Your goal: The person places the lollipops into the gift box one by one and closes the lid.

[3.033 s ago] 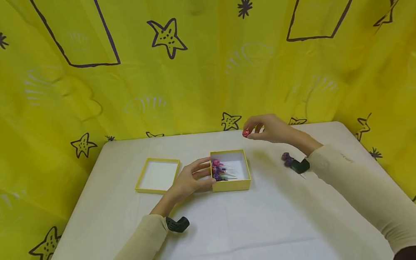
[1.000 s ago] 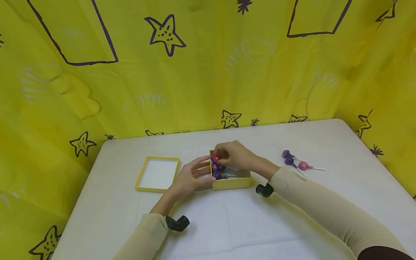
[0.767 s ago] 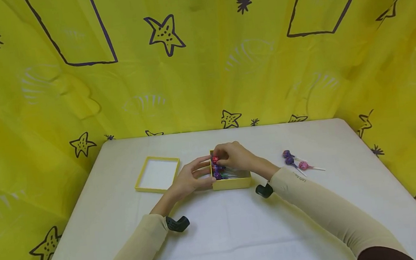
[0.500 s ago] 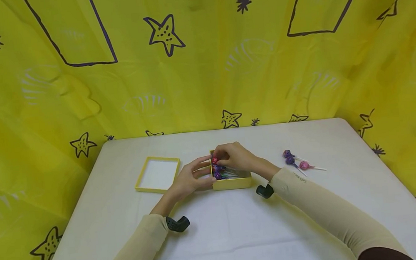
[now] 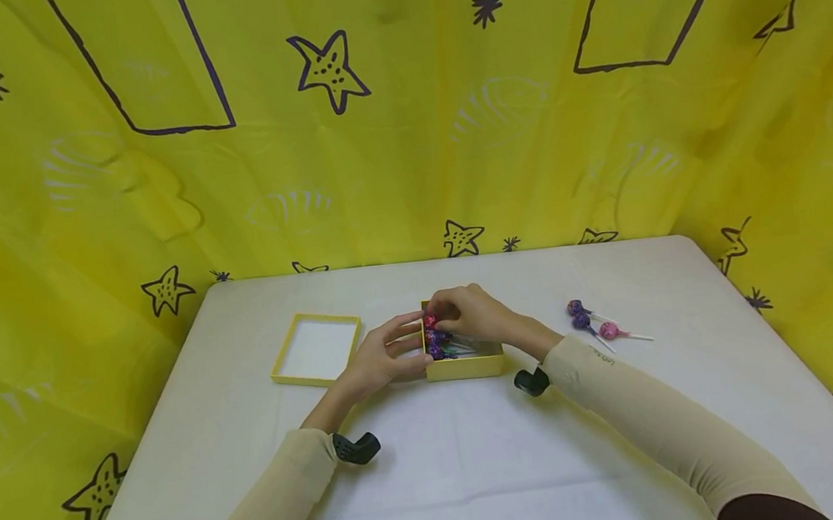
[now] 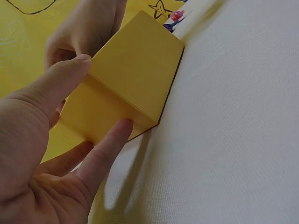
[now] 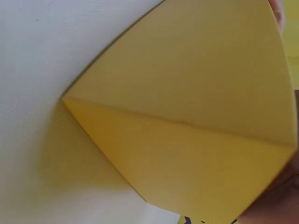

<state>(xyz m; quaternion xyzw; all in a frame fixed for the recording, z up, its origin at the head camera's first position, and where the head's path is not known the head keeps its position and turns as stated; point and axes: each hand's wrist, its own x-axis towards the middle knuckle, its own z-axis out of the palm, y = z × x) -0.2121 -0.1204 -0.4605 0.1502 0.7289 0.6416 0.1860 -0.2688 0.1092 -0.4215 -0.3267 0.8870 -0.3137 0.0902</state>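
In the head view a yellow box (image 5: pixel 465 368) stands lidless on the table, holding several purple and red lollipops (image 5: pixel 436 346) along its left inner side. My right hand (image 5: pixel 470 309) reaches inside and pinches a red lollipop (image 5: pixel 431 322) between thumb and finger; its stick is hidden. My left hand (image 5: pixel 380 355) steadies the box from the left, fingers mostly straight. Seen from the left wrist, the thumb (image 6: pixel 70 77) touches the box's upper edge and a fingertip presses its wall. The box wall (image 7: pixel 187 154) covers most of the right wrist view, hiding much of that hand.
A yellow-rimmed lid (image 5: pixel 317 349) lies inside-up left of the box, close to my left hand. Two purple lollipops (image 5: pixel 581 321) and a pink lollipop (image 5: pixel 609 330) lie on the white table to the right. A yellow patterned curtain (image 5: pixel 404 127) hangs around the table.
Three seconds ago my right hand held a red lollipop up behind the box; it has since come down into the box. The pink lollipop at right has come into view. The last second shows hardly any movement.
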